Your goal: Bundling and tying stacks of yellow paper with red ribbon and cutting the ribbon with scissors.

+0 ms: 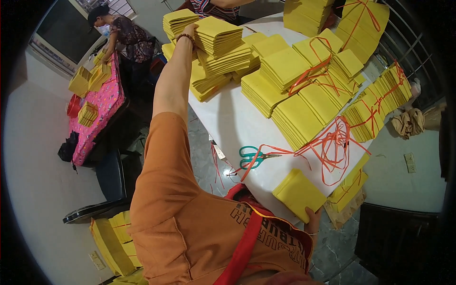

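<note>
Right hand: fingers pinch the near corner of a yellow paper stack at the white surface's edge. Left hand reaches far out, its fingers hidden behind tall yellow stacks (spread or closed, cannot tell). Beyond the right fingers lie tangled orange string and teal scissors.

On the table, scissors are being kept at the centre; paper stacks at twelve o'clock, loose string at three, one bundle at five.
</note>
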Motion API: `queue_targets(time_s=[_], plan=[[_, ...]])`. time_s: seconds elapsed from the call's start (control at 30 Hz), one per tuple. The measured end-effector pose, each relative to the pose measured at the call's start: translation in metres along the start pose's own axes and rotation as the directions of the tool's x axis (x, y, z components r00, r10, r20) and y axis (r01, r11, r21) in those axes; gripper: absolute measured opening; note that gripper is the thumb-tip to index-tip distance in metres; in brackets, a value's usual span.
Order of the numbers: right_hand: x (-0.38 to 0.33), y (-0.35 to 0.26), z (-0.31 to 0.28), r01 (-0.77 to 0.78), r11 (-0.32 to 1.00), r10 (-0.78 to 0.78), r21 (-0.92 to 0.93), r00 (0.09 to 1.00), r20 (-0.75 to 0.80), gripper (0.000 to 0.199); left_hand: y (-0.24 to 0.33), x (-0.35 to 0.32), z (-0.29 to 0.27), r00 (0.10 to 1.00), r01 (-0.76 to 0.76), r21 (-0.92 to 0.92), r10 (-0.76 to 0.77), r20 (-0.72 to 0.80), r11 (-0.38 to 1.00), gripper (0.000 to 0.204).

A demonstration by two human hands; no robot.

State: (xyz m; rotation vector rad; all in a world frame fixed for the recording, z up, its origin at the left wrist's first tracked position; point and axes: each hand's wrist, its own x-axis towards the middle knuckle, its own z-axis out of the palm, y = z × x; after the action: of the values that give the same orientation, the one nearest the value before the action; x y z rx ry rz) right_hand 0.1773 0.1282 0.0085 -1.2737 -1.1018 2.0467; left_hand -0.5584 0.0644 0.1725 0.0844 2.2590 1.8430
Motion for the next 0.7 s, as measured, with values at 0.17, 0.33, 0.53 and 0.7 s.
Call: queue_targets(time_s=[0.17,0.33,0.53,0.7], plan=[[0.000,0.002,-0.002,0.001,1.000,-0.001,-0.008,1.000,-0.009,0.071,-0.016,0.029,0.005,0.949,0.153,-0.125,-0.181,-0.258,0.980,0.052],[-0.002,-0.001,0.001,0.024,1.000,-0.024,-0.012,1.000,0.007,0.071,-0.011,0.032,0.018,0.872,0.144,-0.145,-0.195,-0.449,0.979,0.066],[-0.004,-0.011,0.005,0.004,0.999,-0.003,-0.043,1.000,0.024,0.070,0.012,-0.038,0.022,0.954,-0.015,-0.308,-0.079,-0.290,0.951,0.089],[-0.003,-0.009,-0.001,-0.010,0.999,0.012,-0.050,0.999,0.045,0.065,0.042,-0.062,0.023,0.990,-0.104,-0.546,0.032,-0.139,0.831,0.050]])
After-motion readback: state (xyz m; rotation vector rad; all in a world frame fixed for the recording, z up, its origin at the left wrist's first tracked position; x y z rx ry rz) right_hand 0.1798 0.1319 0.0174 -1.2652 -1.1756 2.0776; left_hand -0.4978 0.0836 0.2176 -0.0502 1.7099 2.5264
